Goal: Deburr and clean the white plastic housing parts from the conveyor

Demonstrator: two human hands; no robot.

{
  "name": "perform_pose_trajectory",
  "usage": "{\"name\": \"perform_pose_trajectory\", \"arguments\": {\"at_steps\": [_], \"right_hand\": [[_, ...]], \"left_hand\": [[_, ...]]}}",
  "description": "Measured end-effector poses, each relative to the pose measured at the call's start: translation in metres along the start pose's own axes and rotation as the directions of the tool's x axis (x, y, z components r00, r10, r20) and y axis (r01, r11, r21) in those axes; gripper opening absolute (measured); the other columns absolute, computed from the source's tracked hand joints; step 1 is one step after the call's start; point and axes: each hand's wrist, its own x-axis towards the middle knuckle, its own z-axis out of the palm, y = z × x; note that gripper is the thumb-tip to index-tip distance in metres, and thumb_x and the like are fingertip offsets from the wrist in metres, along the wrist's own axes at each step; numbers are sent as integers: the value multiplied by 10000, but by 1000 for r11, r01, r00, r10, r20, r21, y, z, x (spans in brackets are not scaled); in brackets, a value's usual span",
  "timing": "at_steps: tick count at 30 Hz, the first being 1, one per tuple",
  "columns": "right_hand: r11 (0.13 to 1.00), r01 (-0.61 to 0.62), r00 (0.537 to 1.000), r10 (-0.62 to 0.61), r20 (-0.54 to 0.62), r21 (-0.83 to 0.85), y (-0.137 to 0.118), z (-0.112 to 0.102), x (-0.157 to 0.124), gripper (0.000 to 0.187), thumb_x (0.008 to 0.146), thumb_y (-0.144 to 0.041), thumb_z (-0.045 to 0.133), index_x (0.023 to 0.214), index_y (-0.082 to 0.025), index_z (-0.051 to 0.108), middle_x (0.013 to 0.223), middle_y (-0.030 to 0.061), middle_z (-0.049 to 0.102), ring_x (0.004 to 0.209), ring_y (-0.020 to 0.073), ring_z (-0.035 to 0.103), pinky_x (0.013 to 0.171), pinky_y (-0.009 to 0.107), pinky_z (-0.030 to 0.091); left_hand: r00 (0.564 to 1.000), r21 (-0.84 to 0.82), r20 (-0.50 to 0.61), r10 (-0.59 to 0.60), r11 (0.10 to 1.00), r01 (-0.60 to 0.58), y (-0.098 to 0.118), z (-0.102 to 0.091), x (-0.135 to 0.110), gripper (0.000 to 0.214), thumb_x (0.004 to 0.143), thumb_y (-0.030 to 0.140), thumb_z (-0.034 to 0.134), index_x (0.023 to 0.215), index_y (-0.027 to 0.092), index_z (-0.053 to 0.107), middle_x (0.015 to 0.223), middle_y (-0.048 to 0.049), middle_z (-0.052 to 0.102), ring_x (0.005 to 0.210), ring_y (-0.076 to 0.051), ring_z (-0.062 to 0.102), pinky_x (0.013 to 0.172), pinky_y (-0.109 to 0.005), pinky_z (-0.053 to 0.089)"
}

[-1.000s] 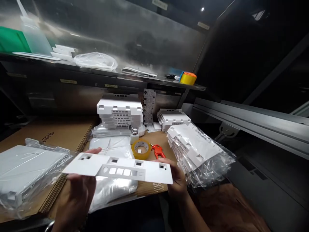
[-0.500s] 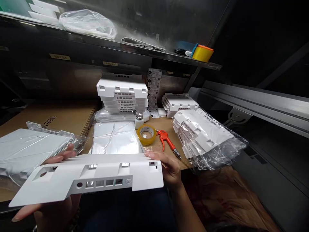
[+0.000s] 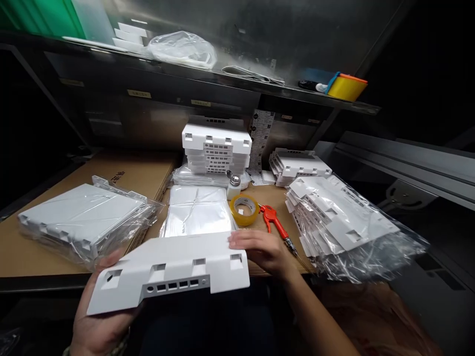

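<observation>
A white plastic housing, with a row of port cut-outs and several square notches along its near side, is held up in front of me. My left hand grips its left end from below, fingers partly hidden. My right hand closes on the right end, fingers on top at the edge and the thumb out of sight. Behind the housing lies a pile of clear plastic bags. Nearby are a roll of yellowish tape, a red air blow gun and a small pump bottle.
A bagged white housing lies on cardboard at left. Stacked white housings stand at the back, with a smaller stack and bagged housings at right. Above runs a metal shelf carrying a yellow roll.
The housing has drawn away from me and turned slightly, its left end swinging inward. My right hand has shifted its fingers onto the top edge. The view has swung left.
</observation>
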Motion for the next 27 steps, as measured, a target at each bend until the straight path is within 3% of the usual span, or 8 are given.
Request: {"name": "perform_pose_trajectory", "arguments": {"at_steps": [2, 5, 8, 12, 16, 20, 24, 27], "right_hand": [[960, -189, 975, 208, 75, -207, 19, -14, 18, 272, 992, -283, 664, 1254, -305, 733, 1320, 36, 742, 1272, 223, 673, 1114, 450, 538], [827, -373, 897, 438, 65, -421, 57, -31, 49, 198, 1007, -236, 624, 1144, -228, 766, 1220, 90, 772, 1177, 252, 708, 1067, 489, 547], [764, -392, 816, 546, 189, -512, 90, -35, 75, 128, 989, -276, 673, 999, -173, 748, 1037, 62, 774, 965, 210, 737, 923, 431, 602], [748, -342, 749, 583, 315, -569, 108, -28, 90, 192, 1004, -361, 660, 1046, -180, 707, 1075, 46, 728, 916, 174, 704, 839, 359, 609], [762, -306, 795, 534, 287, -570, 102, -41, 90, 181, 989, -336, 683, 1049, -166, 705, 1125, 57, 718, 952, 181, 700, 881, 391, 599], [730, -339, 872, 480, 93, -593, 94, -63, 99, 198, 1035, -282, 588, 1156, -197, 720, 1243, 73, 703, 1058, 195, 697, 951, 366, 550], [625, -411, 877, 471, -100, -664, 100, -61, 124, 284, 1062, -256, 501, 1268, -193, 685, 1274, 126, 687, 1075, 227, 689, 933, 351, 518], [574, -411, 863, 495, -100, -708, 110, -51, 143, 210, 1030, -257, 577, 1166, -175, 713, 1205, 108, 709, 1056, 222, 688, 933, 363, 529]], "left_hand": [[995, -85, -100, 3, 996, -12, 7, 1, -7, 647, 657, 140, 744, 1291, 229, 653, 731, 29, 807, 538, -236, 737, 381, -285, 586], [980, -130, -195, 33, 990, -59, 12, 7, -14, 662, 623, 125, 717, 1270, 257, 666, 787, 50, 822, 590, -223, 749, 446, -297, 621], [963, -137, -268, 33, 988, -72, 13, 12, -17, 585, 643, 178, 721, 1222, 262, 702, 816, 46, 829, 607, -233, 750, 494, -345, 648], [948, -135, -311, 69, 984, -116, 14, 8, -17, 564, 625, 200, 739, 1180, 298, 720, 881, 75, 836, 634, -225, 755, 527, -347, 665], [955, -135, -290, 56, 986, -99, 15, -2, -16, 515, 611, 264, 776, 1120, 328, 735, 925, 127, 828, 621, -186, 749, 562, -304, 676], [947, -149, -315, 64, 982, -115, 13, -2, -14, 445, 643, 288, 766, 1087, 306, 745, 864, 106, 825, 591, -180, 728, 525, -276, 652], [937, -152, -338, 87, 978, -146, 9, 9, -14, 417, 622, 268, 761, 1038, 297, 752, 868, 101, 827, 605, -200, 737, 546, -324, 673], [928, -165, -367, 69, 977, -138, 8, 14, -17, 384, 601, 250, 756, 983, 290, 747, 865, 111, 826, 553, -188, 714, 520, -325, 668]]}}
